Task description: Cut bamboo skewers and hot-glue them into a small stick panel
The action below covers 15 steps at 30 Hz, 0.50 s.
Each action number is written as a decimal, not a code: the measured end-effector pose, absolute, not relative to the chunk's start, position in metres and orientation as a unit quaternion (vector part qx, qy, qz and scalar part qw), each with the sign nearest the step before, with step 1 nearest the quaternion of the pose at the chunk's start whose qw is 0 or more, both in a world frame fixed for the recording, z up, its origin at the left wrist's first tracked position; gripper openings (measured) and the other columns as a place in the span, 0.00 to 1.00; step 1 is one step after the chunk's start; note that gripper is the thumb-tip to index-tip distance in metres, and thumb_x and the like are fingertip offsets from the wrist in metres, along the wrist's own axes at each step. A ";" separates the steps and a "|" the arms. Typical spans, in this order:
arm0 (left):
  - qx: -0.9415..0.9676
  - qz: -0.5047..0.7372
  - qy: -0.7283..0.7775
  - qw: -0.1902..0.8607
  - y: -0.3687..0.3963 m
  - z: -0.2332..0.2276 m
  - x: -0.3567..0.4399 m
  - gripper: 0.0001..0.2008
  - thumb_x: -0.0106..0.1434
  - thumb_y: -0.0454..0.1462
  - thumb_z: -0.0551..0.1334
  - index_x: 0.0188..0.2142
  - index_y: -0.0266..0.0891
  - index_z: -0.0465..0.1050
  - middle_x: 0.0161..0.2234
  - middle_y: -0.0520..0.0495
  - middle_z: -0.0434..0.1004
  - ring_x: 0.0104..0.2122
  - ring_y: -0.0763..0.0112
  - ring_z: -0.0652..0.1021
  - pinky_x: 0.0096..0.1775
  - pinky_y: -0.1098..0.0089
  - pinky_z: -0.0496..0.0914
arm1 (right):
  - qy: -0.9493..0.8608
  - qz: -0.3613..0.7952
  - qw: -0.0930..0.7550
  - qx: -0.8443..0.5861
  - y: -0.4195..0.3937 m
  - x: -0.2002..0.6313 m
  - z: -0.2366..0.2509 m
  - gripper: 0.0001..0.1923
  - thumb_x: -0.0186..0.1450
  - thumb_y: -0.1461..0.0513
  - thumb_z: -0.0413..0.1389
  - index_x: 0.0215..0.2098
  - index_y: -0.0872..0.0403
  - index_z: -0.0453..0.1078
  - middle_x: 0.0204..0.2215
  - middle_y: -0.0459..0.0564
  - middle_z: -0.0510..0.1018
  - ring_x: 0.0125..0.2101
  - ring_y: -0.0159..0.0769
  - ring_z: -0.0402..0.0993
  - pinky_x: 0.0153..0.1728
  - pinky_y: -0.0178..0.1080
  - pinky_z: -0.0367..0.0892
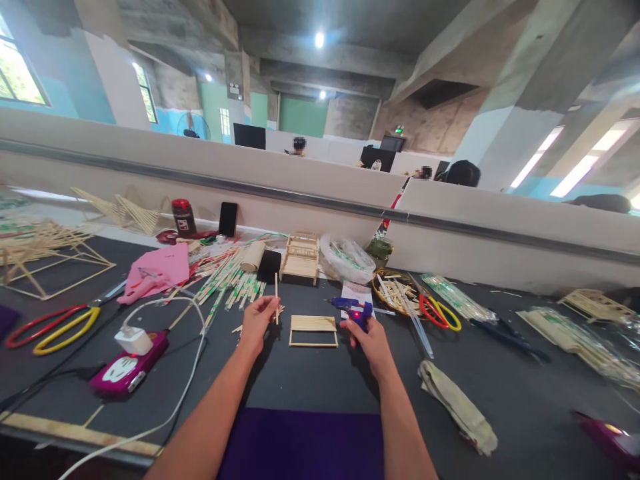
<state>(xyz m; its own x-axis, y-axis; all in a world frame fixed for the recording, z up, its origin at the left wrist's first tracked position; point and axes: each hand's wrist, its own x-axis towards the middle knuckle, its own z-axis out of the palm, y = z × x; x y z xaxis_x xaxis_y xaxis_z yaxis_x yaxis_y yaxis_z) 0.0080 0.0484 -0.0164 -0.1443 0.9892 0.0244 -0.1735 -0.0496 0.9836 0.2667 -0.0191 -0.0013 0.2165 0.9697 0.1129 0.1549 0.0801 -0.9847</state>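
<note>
My left hand [259,321] pinches a thin wooden stick [277,293] held upright. In my right hand [369,339] is a blue glue gun [356,309] with a small red light glowing; its nozzle points left. Between my hands a small rectangular stick frame [313,331] lies on the dark table, its upper part covered by sticks side by side and its lower part open. Neither the stick nor the glue gun touches this frame. Behind it stands a small chair-like model [301,259] built of the same sticks.
Packaged sticks [223,280] and a purple power strip [131,363] lie left, with red-and-yellow scissors [65,325]. To the right are a basket of short sticks [400,293], more scissors [440,313] and a crumpled glove [457,405]. A low partition [300,193] runs behind.
</note>
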 end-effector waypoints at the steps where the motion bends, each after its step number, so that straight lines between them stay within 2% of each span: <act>1: 0.402 0.584 0.473 0.522 0.049 -0.017 0.007 0.20 0.47 0.49 0.68 0.32 0.35 0.75 0.23 0.52 0.73 0.20 0.78 0.68 0.24 0.75 0.61 | -0.509 0.379 0.525 -0.567 -0.019 0.263 -0.002 0.22 0.56 0.48 0.59 0.37 0.57 0.69 0.29 0.51 0.79 0.15 0.27 0.63 0.18 0.33 0.60; 4: 0.372 0.571 0.473 0.558 0.049 -0.017 0.007 0.20 0.44 0.48 0.71 0.29 0.34 0.74 0.22 0.52 0.72 0.19 0.79 0.69 0.23 0.76 0.62 | -0.534 0.377 0.488 -0.579 -0.020 0.255 -0.002 0.21 0.55 0.48 0.59 0.35 0.57 0.69 0.24 0.48 0.77 0.14 0.27 0.60 0.16 0.32 0.57; 9: 0.363 0.573 0.480 0.557 0.048 -0.017 0.009 0.20 0.42 0.46 0.71 0.29 0.34 0.73 0.20 0.52 0.73 0.20 0.77 0.71 0.23 0.76 0.64 | -0.551 0.394 0.450 -0.582 -0.022 0.244 -0.003 0.18 0.55 0.50 0.59 0.31 0.57 0.71 0.18 0.45 0.73 0.14 0.26 0.58 0.15 0.32 0.55; 15: 0.343 0.589 0.491 0.542 0.049 -0.019 0.010 0.19 0.43 0.45 0.70 0.30 0.34 0.72 0.21 0.52 0.73 0.20 0.76 0.72 0.23 0.75 0.66 | -0.592 0.362 0.413 -0.590 -0.019 0.235 -0.015 0.16 0.56 0.53 0.59 0.33 0.58 0.72 0.25 0.48 0.76 0.18 0.29 0.63 0.19 0.32 0.59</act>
<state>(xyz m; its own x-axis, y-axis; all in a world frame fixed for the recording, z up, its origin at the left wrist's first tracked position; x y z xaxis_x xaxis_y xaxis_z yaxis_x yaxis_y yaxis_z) 0.0100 0.0487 -0.0191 -0.1769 0.9759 -0.1276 -0.3012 0.0698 0.9510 0.2354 -0.0190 -0.0145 0.0369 0.9974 0.0624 0.3992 0.0425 -0.9159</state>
